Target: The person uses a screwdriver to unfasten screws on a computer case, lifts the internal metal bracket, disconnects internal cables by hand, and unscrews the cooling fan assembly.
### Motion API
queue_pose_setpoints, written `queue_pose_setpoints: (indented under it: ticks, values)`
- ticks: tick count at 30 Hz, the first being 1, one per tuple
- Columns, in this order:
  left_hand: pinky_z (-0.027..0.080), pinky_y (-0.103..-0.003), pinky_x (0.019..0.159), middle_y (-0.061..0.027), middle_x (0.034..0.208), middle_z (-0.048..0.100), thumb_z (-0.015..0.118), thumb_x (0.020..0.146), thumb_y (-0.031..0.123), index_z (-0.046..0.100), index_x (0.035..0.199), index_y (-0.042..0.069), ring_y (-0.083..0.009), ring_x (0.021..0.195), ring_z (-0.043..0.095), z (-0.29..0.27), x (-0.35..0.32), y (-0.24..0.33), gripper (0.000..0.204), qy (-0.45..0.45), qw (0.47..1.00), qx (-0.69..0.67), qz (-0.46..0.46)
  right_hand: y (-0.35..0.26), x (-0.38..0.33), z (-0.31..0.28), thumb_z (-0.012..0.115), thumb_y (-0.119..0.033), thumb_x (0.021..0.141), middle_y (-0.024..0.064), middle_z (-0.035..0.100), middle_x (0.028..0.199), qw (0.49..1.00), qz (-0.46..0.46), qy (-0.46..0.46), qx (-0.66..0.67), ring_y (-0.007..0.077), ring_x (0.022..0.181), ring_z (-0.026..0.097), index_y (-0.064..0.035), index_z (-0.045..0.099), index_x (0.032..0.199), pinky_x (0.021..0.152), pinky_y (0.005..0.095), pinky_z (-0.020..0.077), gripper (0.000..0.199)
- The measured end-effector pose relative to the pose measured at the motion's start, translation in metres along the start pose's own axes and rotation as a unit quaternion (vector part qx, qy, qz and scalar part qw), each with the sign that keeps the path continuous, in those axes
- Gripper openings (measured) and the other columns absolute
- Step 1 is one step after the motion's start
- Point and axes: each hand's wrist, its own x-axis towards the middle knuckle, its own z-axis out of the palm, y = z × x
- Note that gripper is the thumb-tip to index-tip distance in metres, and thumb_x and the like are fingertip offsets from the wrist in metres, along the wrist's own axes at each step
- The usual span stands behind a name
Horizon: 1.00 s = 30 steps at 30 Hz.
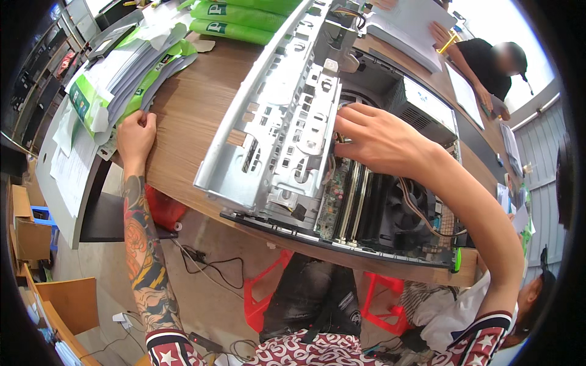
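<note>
An open desktop computer case (342,232) lies on a wooden table (189,110). Its silver drive cage (274,122) is swung up on its left side. My right hand (381,137) reaches into the case behind the cage, fingers bent at the cage's edge; whether they grip anything is hidden. Below it sit memory sticks (357,204) and a black fan (406,213). My left hand (135,135) rests on the table's left edge, fingers curled, beside a stack of paper packs (122,73).
Green paper packs (235,21) lie at the table's far end. Another person in black (488,61) leans over papers at the back right. A person in white (482,311) sits low at the right. Red stools (262,293), cables and cardboard boxes (30,232) are on the floor.
</note>
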Motion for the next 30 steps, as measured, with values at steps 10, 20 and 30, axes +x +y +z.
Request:
queue_pose_setpoints:
  ticks: [10, 20, 30]
  values:
    - [0.049, -0.046, 0.062, -0.0190, 0.068, 0.064, 0.065, 0.083, 0.031, 0.065, 0.072, 0.002, -0.0411, 0.068, 0.064, -0.005, -0.002, 0.003, 0.031, 0.010, 1.000, 0.004, -0.009, -0.002, 0.006, -0.007, 0.065, -0.017, 0.081, 0.0057, 0.056, 0.120, 0.998, -0.044, -0.016, -0.045, 0.0186, 0.118, 0.053, -0.0095, 0.073, 0.091, 0.101, 0.0313, 0.0456, 0.014]
    - [0.049, -0.046, 0.063, -0.0197, 0.069, 0.064, 0.064, 0.083, 0.030, 0.066, 0.072, 0.002, -0.0402, 0.068, 0.065, -0.002, -0.003, 0.004, 0.030, -0.004, 1.000, 0.006, -0.015, -0.001, 0.007, 0.001, 0.065, -0.014, 0.082, 0.0021, 0.060, 0.105, 0.996, -0.066, -0.002, -0.052, 0.0174, 0.107, 0.058, -0.0103, 0.071, 0.088, 0.097, 0.0301, 0.0475, 0.010]
    - [0.049, -0.046, 0.061, -0.0197, 0.068, 0.064, 0.064, 0.082, 0.029, 0.065, 0.071, 0.001, -0.0403, 0.066, 0.064, -0.003, -0.001, 0.004, 0.030, 0.004, 1.000, -0.013, -0.004, 0.000, 0.009, 0.004, 0.066, -0.014, 0.082, 0.0026, 0.060, 0.106, 0.995, -0.067, -0.036, -0.062, 0.0171, 0.105, 0.060, -0.0104, 0.070, 0.082, 0.098, 0.0313, 0.0480, 0.006]
